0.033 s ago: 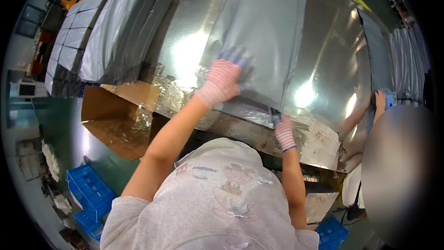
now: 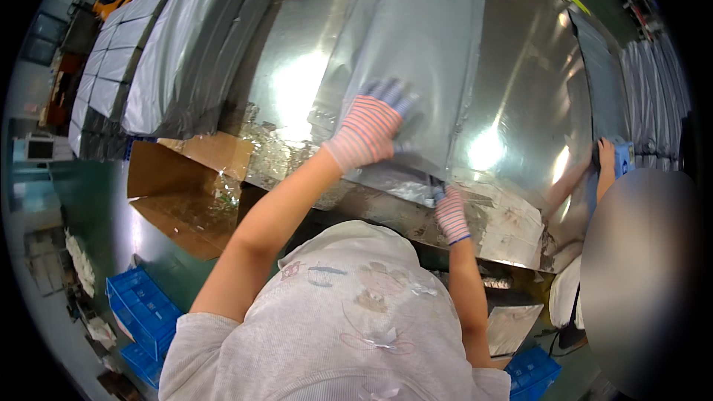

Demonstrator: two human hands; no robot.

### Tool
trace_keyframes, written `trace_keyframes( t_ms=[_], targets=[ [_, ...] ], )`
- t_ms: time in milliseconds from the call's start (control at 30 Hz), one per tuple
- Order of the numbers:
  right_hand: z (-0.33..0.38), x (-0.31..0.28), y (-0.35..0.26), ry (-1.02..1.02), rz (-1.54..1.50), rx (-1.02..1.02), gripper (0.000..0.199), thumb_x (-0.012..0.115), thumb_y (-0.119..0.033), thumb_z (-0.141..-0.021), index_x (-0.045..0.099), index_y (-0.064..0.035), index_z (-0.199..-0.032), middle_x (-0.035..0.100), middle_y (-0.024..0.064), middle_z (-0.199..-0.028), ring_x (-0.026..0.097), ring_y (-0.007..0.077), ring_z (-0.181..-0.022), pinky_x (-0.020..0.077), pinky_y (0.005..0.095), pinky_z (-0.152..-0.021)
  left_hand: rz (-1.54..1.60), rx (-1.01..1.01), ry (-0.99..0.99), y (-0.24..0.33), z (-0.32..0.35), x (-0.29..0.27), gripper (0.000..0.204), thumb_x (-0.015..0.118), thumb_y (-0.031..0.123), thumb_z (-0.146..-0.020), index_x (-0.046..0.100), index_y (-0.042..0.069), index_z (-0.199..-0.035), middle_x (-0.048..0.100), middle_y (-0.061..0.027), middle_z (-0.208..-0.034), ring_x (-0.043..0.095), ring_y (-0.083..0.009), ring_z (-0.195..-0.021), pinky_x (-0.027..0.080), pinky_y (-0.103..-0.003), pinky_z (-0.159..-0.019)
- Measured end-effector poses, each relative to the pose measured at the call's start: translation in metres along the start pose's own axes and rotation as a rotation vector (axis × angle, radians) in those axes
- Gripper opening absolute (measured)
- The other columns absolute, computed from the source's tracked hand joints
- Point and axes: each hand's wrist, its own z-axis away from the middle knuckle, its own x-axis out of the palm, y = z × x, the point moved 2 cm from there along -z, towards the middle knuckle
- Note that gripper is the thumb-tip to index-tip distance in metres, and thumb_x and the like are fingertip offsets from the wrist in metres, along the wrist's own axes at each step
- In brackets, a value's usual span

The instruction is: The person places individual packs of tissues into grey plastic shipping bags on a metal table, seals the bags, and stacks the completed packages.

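A long grey plastic sheet lies lengthwise over the shiny metal tabletop before me. My left hand, in a red-striped glove with bluish fingertips, rests on the sheet's near part. Its fingers are stretched out, the tips blurred. At the sheet's near right corner is my right hand, gloved alike, its fingers closed around something dark and small that I cannot make out. Next to those fingers, a crumpled, shinier end of plastic shows along the table's near edge.
An open cardboard box stands left of the table. Stacked grey plastic lies at the far left. Blue crates sit on the floor. On the right, a co-worker's hand touches another grey sheet near a blue object.
My left hand has shifted slightly right on the sheet. My right hand stays at the near corner. The whole view has moved a little.
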Motion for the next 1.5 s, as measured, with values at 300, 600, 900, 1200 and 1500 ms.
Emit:
trace_keyframes(
  t_ms=[300,600,900,1200,1500],
  targets=[
    [0.012,-0.006,-0.117,0.125,-0.562,0.404,0.022,0.063,-0.022,-0.08,0.057,-0.0014,-0.079,0.057,0.0118,-0.073,0.053,0.0216,-0.061,0.0472,0.0315,-0.061,-0.092,0.32,-0.094,0.023,0.006,0.058,0.067,0.067,0.03,-0.066,0.043,0.016,-0.127,0.04,-0.0132,-0.133,0.033,-0.0294,-0.127,0.022,-0.047,-0.108],
    [-0.039,-0.026,-0.133,0.249,-2.057,1.288,0.029,0.062,-0.034,-0.081,0.049,-0.0168,-0.061,0.047,-0.0065,-0.051,0.031,0.0051,-0.034,0.042,0.0214,-0.044,0.289,-0.544,-0.106,-0.059,0.08,0.038,0.075,0.073,0.036,-0.066,0.04,0.012,-0.129,0.044,-0.0171,-0.126,0.046,-0.0291,-0.114,0.039,-0.041,-0.094],
    [-0.056,-0.031,-0.136,0.404,-1.815,1.066,0.014,0.058,-0.023,-0.081,0.053,-0.0171,-0.069,0.056,-0.0044,-0.066,0.047,0.0124,-0.057,0.0385,0.0296,-0.05,2.0,-1.297,-0.015,-0.091,0.142,0.075,0.019,0.066,0.022,-0.08,0.059,0.005,-0.085,0.061,-0.0055,-0.065,0.057,-0.014,-0.048,0.048,-0.024,-0.042],
    [-0.09,-0.036,-0.114,0.254,-1.192,0.942,0.041,0.05,-0.05,-0.085,0.057,-0.0132,-0.1,0.061,0.0015,-0.095,0.055,0.0197,-0.086,0.0411,0.0412,-0.075,1.719,-1.095,-0.252,-0.122,0.05,0.054,0.03,0.069,0.038,-0.076,0.06,0.009,-0.072,0.053,-0.0005,-0.057,0.046,-0.0105,-0.043,0.038,-0.025,-0.039],
    [-0.159,-0.009,-0.039,0.366,-0.982,0.407,0.057,0.047,-0.041,-0.086,0.048,0.0076,-0.116,0.057,0.0147,-0.106,0.055,0.0257,-0.088,0.0464,0.0349,-0.078,0.942,-0.929,-0.11,-0.142,-0.007,0.091,0.07,0.05,0.059,-0.081,0.056,-0.002,-0.113,0.061,-0.0205,-0.106,0.057,-0.0321,-0.102,0.043,-0.039,-0.089]
  ],
)
